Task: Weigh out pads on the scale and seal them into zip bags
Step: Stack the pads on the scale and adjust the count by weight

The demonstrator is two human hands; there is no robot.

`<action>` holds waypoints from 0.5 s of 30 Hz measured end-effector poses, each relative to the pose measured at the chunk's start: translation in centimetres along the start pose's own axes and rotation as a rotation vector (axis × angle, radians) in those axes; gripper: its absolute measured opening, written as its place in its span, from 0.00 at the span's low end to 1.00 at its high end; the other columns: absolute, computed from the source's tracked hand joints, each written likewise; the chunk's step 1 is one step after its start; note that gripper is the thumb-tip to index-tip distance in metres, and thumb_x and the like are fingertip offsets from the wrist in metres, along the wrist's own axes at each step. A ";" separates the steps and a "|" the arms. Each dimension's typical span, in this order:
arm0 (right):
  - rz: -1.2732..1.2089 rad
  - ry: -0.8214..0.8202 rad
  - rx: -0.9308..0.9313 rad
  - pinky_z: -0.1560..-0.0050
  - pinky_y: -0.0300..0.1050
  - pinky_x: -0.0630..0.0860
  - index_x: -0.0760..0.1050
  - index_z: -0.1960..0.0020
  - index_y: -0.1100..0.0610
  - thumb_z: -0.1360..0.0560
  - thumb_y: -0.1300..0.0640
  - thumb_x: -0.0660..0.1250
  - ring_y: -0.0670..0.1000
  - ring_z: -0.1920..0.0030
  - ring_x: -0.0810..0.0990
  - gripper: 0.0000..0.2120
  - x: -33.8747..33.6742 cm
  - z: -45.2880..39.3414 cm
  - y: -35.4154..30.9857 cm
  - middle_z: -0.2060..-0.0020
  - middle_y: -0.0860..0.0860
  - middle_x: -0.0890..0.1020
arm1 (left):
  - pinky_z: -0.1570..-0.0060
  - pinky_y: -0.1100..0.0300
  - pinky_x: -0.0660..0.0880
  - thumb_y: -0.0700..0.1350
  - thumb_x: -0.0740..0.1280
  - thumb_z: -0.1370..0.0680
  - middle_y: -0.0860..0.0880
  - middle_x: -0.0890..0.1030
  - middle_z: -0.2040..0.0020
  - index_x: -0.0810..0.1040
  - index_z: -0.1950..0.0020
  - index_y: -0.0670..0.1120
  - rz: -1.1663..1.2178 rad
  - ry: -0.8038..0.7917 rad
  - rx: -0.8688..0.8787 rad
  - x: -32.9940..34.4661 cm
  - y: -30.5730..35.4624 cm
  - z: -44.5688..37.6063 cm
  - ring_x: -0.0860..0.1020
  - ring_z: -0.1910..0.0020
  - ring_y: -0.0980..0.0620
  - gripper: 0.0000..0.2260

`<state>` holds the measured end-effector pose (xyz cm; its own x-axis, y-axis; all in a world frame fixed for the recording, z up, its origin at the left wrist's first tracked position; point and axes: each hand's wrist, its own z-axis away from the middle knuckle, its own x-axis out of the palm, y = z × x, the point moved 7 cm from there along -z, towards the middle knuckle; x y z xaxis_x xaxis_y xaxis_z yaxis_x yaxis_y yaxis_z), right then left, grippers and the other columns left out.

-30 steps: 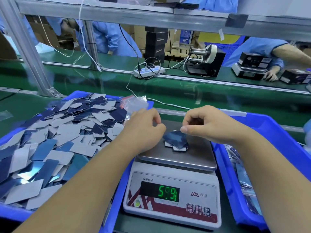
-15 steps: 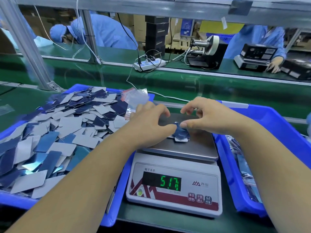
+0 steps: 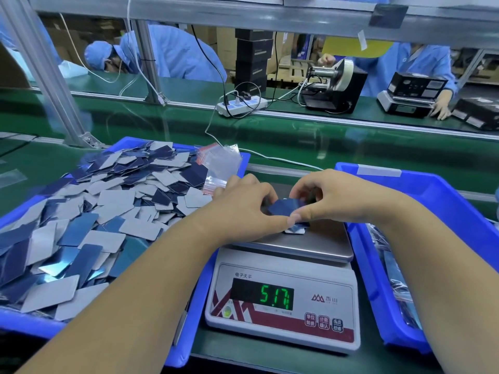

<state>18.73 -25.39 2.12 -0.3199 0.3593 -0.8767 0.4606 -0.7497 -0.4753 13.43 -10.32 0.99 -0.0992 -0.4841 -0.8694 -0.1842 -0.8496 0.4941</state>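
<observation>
A white digital scale (image 3: 283, 314) with a steel pan (image 3: 321, 244) stands in front of me, its green display reading 51.7. A small stack of blue and grey pads (image 3: 286, 209) lies on the pan. My left hand (image 3: 243, 209) and my right hand (image 3: 329, 195) meet over the stack, fingers curled round it from both sides. Several loose pads (image 3: 89, 217) fill the blue bin (image 3: 194, 306) at my left. A bundle of clear zip bags (image 3: 221, 166) lies on that bin's far right corner.
A second blue bin (image 3: 437, 201) at my right holds filled bags. Behind a metal rail a green conveyor runs across, with a power strip (image 3: 240, 105), a tape dispenser (image 3: 334, 87) and people in blue coats working beyond it.
Both hands have closed in round the stack of pads on the pan. The reading dropped from 59.1 to 51.7 and has held there.
</observation>
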 end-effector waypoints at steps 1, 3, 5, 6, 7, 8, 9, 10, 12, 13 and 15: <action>-0.011 -0.011 0.008 0.61 0.34 0.71 0.79 0.52 0.43 0.37 0.36 0.77 0.37 0.64 0.76 0.18 0.1 0.0 0.0 0.60 0.36 0.81 | 0.39 0.49 0.69 0.67 0.68 0.28 0.55 0.71 0.49 0.73 0.50 0.58 0.000 -0.008 0.008 0.0 0.1 0.0 0.65 0.42 0.51 0.16; -0.022 -0.034 0.025 0.63 0.34 0.70 0.78 0.53 0.44 0.38 0.37 0.78 0.36 0.66 0.74 0.19 0.3 0.1 0.0 0.61 0.38 0.80 | 0.40 0.49 0.70 0.66 0.71 0.30 0.56 0.72 0.49 0.73 0.54 0.59 0.015 -0.017 0.024 0.0 0.2 0.1 0.66 0.43 0.52 0.15; -0.016 -0.055 0.028 0.62 0.35 0.70 0.77 0.54 0.44 0.40 0.37 0.78 0.37 0.67 0.74 0.20 0.4 0.2 -0.2 0.61 0.40 0.80 | 0.41 0.50 0.72 0.66 0.74 0.32 0.57 0.72 0.51 0.73 0.55 0.59 0.045 -0.026 0.034 0.0 0.2 0.1 0.66 0.43 0.54 0.16; -0.010 -0.056 0.031 0.62 0.36 0.70 0.77 0.55 0.45 0.40 0.37 0.79 0.37 0.67 0.73 0.21 0.3 0.3 -0.3 0.62 0.40 0.80 | 0.43 0.51 0.72 0.65 0.74 0.33 0.58 0.72 0.51 0.73 0.55 0.59 0.054 -0.032 0.037 0.0 0.2 0.0 0.66 0.44 0.55 0.17; -0.008 -0.051 0.035 0.63 0.36 0.70 0.76 0.55 0.45 0.40 0.37 0.79 0.37 0.67 0.73 0.21 0.3 0.4 -0.3 0.63 0.40 0.79 | 0.44 0.53 0.71 0.65 0.75 0.33 0.58 0.73 0.51 0.73 0.55 0.59 0.058 -0.037 0.041 0.1 0.2 -0.1 0.66 0.45 0.56 0.17; -0.009 -0.044 0.041 0.63 0.36 0.70 0.76 0.55 0.45 0.40 0.37 0.80 0.37 0.67 0.73 0.21 0.2 0.4 -0.4 0.64 0.39 0.78 | 0.46 0.55 0.71 0.65 0.75 0.33 0.59 0.73 0.52 0.73 0.55 0.59 0.062 -0.041 0.045 0.2 0.2 -0.1 0.67 0.46 0.57 0.17; -0.012 -0.036 0.046 0.63 0.37 0.70 0.75 0.55 0.46 0.40 0.38 0.80 0.37 0.67 0.72 0.22 0.1 0.5 -0.4 0.66 0.39 0.77 | 0.50 0.57 0.71 0.64 0.76 0.34 0.59 0.74 0.52 0.73 0.55 0.59 0.078 -0.040 0.046 0.2 0.2 -0.2 0.68 0.47 0.58 0.17; -0.016 -0.031 0.049 0.64 0.38 0.70 0.74 0.55 0.46 0.40 0.38 0.80 0.39 0.68 0.71 0.22 0.0 0.6 -0.4 0.67 0.39 0.76 | 0.53 0.58 0.71 0.63 0.76 0.34 0.58 0.76 0.53 0.73 0.55 0.59 0.111 -0.036 0.043 0.2 0.1 -0.2 0.70 0.49 0.58 0.17; -0.042 -0.022 0.054 0.64 0.41 0.70 0.73 0.56 0.48 0.40 0.39 0.81 0.40 0.69 0.70 0.23 0.0 0.6 -0.5 0.70 0.37 0.76 | 0.60 0.59 0.74 0.61 0.77 0.34 0.58 0.79 0.57 0.74 0.55 0.58 0.197 -0.035 0.033 0.3 0.0 -0.2 0.75 0.58 0.61 0.16; -0.071 -0.016 0.055 0.64 0.42 0.70 0.73 0.56 0.48 0.40 0.41 0.81 0.41 0.69 0.70 0.23 0.0 0.6 -0.5 0.70 0.37 0.76 | 0.61 0.59 0.76 0.59 0.78 0.34 0.59 0.80 0.60 0.74 0.55 0.58 0.232 -0.041 0.028 0.3 0.0 -0.2 0.75 0.63 0.62 0.15; -0.147 -0.014 0.056 0.66 0.41 0.71 0.72 0.55 0.48 0.39 0.45 0.82 0.42 0.70 0.72 0.22 0.1 0.5 -0.4 0.71 0.38 0.76 | 0.61 0.56 0.78 0.57 0.78 0.33 0.64 0.79 0.63 0.74 0.55 0.58 0.285 -0.047 0.028 0.4 0.1 -0.1 0.74 0.68 0.63 0.15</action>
<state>18.05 -25.32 2.29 -0.3919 0.4598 -0.7969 0.3612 -0.7197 -0.5929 13.52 -10.59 0.66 -0.1962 -0.6913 -0.6954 -0.1693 -0.6746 0.7185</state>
